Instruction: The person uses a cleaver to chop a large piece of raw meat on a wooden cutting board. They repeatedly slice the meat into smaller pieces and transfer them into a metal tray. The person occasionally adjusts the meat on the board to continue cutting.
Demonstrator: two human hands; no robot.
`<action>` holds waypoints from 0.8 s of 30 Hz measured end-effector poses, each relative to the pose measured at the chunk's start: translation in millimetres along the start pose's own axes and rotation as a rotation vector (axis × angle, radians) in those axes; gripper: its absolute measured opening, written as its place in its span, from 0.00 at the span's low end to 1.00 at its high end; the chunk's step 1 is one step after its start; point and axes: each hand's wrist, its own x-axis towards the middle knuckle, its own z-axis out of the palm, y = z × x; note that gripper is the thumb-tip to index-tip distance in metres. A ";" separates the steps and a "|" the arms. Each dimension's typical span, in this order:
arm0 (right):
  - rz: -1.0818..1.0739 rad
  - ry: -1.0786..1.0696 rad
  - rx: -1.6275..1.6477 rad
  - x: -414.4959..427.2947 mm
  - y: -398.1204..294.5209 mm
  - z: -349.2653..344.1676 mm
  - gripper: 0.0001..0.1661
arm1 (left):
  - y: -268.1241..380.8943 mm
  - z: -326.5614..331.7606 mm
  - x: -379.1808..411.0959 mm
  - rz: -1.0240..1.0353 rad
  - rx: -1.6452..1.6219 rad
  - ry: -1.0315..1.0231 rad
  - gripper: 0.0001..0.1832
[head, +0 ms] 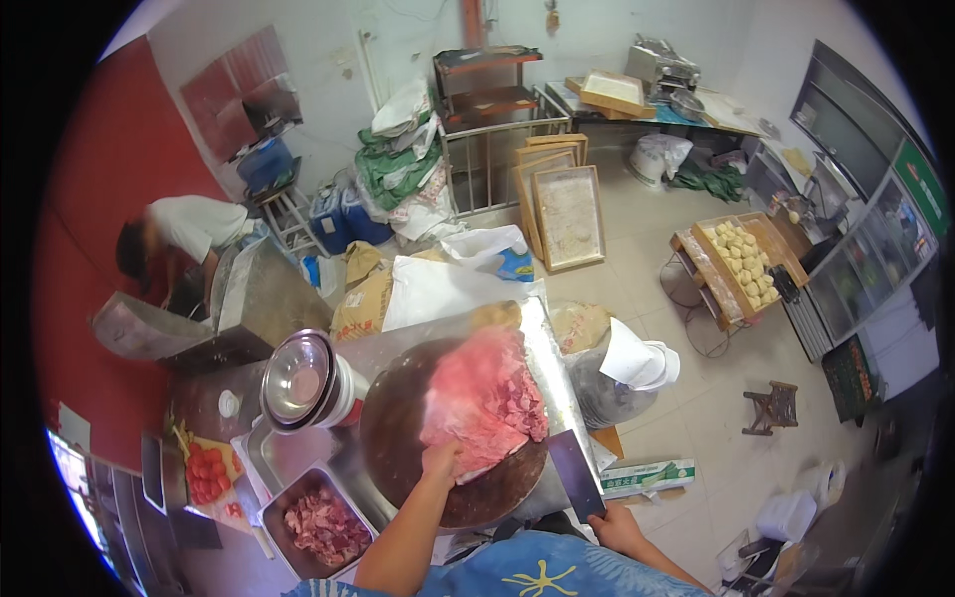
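Observation:
A large slab of raw meat [477, 395] lies on a round, dark chopping block [395, 418], with loose red pieces along its right side. My left hand [442, 461] grips the slab's near edge, its fingertips partly hidden against the meat. In my right hand [618, 528] is the handle of a broad cleaver [574, 470]. Its blade points away from me, apart from the slab, over the right edge of the steel table [553, 351]. Left of the block, a rectangular metal pan [324, 522] holds cut raw meat.
Nested metal bowls [298, 377] stand left of the block. Cut tomatoes [207, 474] lie farther left. A person [195, 227] bends over a metal machine [261, 298]. Sacks [448, 291] lie behind the table. Rightward are a wooden stool [770, 409] and a dough tray [709, 239].

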 end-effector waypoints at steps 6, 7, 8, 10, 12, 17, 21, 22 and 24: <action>-0.071 0.003 0.017 1.6 25.7 19.3 0.23 | 107.8 8.2 -37.4 0.280 -0.110 -0.193 0.11; -0.142 0.043 0.054 -5.1 21.3 16.1 0.22 | 125.6 6.0 -20.4 0.387 -0.121 -0.299 0.10; -0.149 0.036 0.030 -3.2 22.8 14.7 0.22 | 165.1 24.1 -35.4 0.402 -0.139 -0.361 0.08; -0.152 0.035 0.016 -1.6 36.3 17.9 0.23 | 243.7 84.2 -102.8 0.351 -0.211 -0.417 0.17; -0.167 0.039 0.028 5.5 45.1 20.1 0.23 | 305.3 120.0 -133.9 0.499 -0.272 -0.685 0.26; -0.169 0.051 0.074 2.7 44.5 8.3 0.23 | 419.4 139.8 -171.1 0.864 0.162 -0.540 0.14; -0.128 0.053 0.140 -11.9 49.4 12.1 0.23 | 415.7 109.8 -228.1 1.440 0.812 -0.287 0.08; -0.080 0.030 0.153 -15.3 50.0 7.3 0.23 | 389.7 108.5 -239.3 1.548 0.911 -0.247 0.09; 0.019 0.030 0.131 -36.8 26.7 -6.2 0.22 | 307.7 90.1 -238.5 1.522 0.888 -0.225 0.11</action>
